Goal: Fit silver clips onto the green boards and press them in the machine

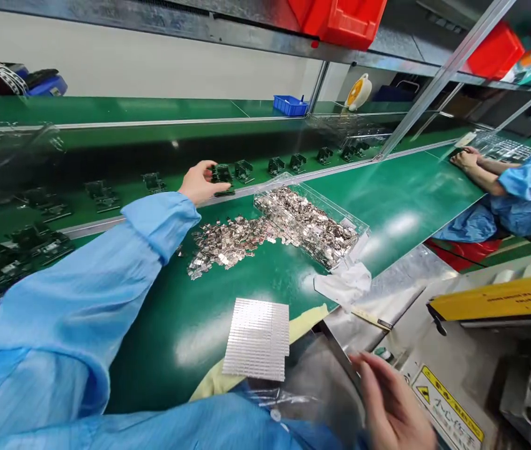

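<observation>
My left hand [202, 182], in a blue sleeve, reaches to the conveyor lane with thumb and fingers closed around a small green circuit board [221, 175]. Beside it on the lane stands another circuit board [243, 171]. Small silvery metal parts [228, 244] lie heaped on the green bench in front of that hand, and more fill a clear plastic tray [359, 232]. My right hand [394, 403] is low at the right, near the machine, somewhat blurred, with its fingers loosely apart and nothing visible in them. A block of silvery strips in rows [257, 340] lies close to my body.
Several more circuit boards [101, 194] line the lane. A crumpled white cloth [345, 282] lies by the tray. At right are a machine with a yellow label [504, 297] and a co-worker's hands [466, 157]. Red bins [340, 22] sit on the overhead shelf.
</observation>
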`<state>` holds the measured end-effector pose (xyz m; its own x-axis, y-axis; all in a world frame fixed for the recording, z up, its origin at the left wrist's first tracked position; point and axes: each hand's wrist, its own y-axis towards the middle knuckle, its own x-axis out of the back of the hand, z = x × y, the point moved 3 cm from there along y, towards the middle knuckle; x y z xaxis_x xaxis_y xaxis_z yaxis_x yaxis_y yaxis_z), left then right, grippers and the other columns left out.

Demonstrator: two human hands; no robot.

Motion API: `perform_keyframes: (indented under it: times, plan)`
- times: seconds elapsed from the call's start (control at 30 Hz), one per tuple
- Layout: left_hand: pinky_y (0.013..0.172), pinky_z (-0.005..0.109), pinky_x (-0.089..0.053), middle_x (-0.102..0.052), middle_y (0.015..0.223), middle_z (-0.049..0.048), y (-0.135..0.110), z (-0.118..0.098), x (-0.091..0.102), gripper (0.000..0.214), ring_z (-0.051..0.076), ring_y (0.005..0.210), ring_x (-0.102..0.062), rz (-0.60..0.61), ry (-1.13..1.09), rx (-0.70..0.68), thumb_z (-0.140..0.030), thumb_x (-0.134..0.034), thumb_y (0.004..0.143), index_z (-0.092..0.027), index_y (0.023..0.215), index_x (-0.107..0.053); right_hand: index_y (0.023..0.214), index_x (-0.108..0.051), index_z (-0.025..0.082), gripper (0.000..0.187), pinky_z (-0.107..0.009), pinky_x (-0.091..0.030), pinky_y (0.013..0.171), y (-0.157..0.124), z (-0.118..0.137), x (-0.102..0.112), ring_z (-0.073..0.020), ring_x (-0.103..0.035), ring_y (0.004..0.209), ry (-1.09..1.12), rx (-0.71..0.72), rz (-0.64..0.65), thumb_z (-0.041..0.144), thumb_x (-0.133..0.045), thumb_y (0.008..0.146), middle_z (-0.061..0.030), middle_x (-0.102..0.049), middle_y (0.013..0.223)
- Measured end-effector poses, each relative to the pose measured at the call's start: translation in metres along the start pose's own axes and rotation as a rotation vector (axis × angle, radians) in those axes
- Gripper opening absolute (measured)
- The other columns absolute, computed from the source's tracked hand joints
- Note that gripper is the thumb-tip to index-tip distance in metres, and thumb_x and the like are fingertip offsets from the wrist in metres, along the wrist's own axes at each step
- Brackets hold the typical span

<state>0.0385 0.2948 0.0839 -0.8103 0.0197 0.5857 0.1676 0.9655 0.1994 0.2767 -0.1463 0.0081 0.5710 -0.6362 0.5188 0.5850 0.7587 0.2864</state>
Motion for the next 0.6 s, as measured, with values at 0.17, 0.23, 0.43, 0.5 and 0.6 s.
perform_keyframes:
  times: [0.17,0.23,0.43,0.5,0.6]
  plan:
    - [0.100,0.038,-0.043,-0.057,0.128,0.0196,0.059,0.042,-0.034,0.073,0.029,0.117,-0.055,-0.060,0.165,0.175,-0.033,-0.075,0.073,-0.007,0.133,-0.043,0.094,-0.067,0.019,0.019,-0.031,-0.054,0.071,0.105,0.042,-0.112,-0.0205,-0.067,0.078,-0.013,0.217,0.275,0.028,-0.051,0.092,-0.0063,-0.070,0.087]
    - [0.101,0.042,-0.041,-0.054,0.131,0.0223,0.064,0.041,-0.042,0.080,0.032,0.121,-0.053,-0.038,0.196,0.166,-0.036,-0.075,0.073,-0.005,0.137,-0.038,0.095,-0.067,0.017,0.017,-0.029,-0.052,0.071,0.146,0.050,-0.147,-0.0186,-0.065,0.075,-0.193,0.213,0.323,0.021,-0.051,0.090,-0.0067,-0.069,0.087]
    - [0.115,0.059,-0.010,-0.026,0.155,0.0123,0.049,0.068,0.017,0.069,0.039,0.145,-0.009,-0.197,0.497,-0.072,-0.043,-0.076,0.068,-0.022,0.128,-0.049,0.088,-0.068,0.020,0.007,-0.031,-0.046,0.069,0.207,0.048,-0.201,-0.0211,-0.061,0.076,-0.382,0.165,0.414,0.019,-0.067,0.082,-0.0075,-0.063,0.091]
    - [0.112,0.065,-0.010,-0.031,0.151,0.0141,0.046,0.094,0.046,0.064,0.044,0.143,-0.008,-0.217,0.607,0.018,-0.045,-0.076,0.066,-0.022,0.122,-0.055,0.083,-0.068,0.020,0.001,-0.031,-0.044,0.067,0.209,0.048,-0.205,-0.0225,-0.061,0.078,-0.419,0.160,0.438,0.020,-0.067,0.083,-0.0079,-0.061,0.090]
    - [0.109,0.056,-0.029,-0.049,0.131,0.0150,0.047,0.123,0.069,0.055,0.039,0.134,-0.032,-0.060,0.607,0.194,-0.040,-0.074,0.067,-0.019,0.115,-0.060,0.080,-0.065,0.019,0.004,-0.031,-0.042,0.069,0.206,0.051,-0.205,-0.0227,-0.061,0.080,-0.434,0.187,0.466,0.018,-0.065,0.084,-0.0080,-0.061,0.092]
